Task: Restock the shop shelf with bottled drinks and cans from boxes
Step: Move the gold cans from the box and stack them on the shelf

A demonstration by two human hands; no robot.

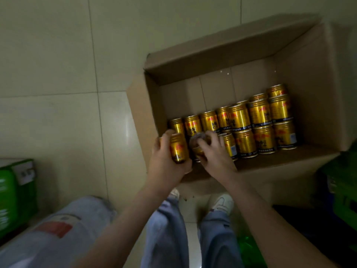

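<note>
Near the frame's centre, the left hand (166,161) curled its fingers and thumb round a gold can (178,147) at the lower left corner of the cardboard box (309,84). Just to its right, the right hand (216,153) clasped the top of a second can (197,150), which was blurred. More cans (258,113) stood in rows further right.

Glossy gold metal cans (258,113); matt brown corrugated cardboard box (313,89); smooth, slightly shiny pale floor tiles (48,55); light blue denim cloth trousers (164,238); glossy green printed carton (11,196).
</note>
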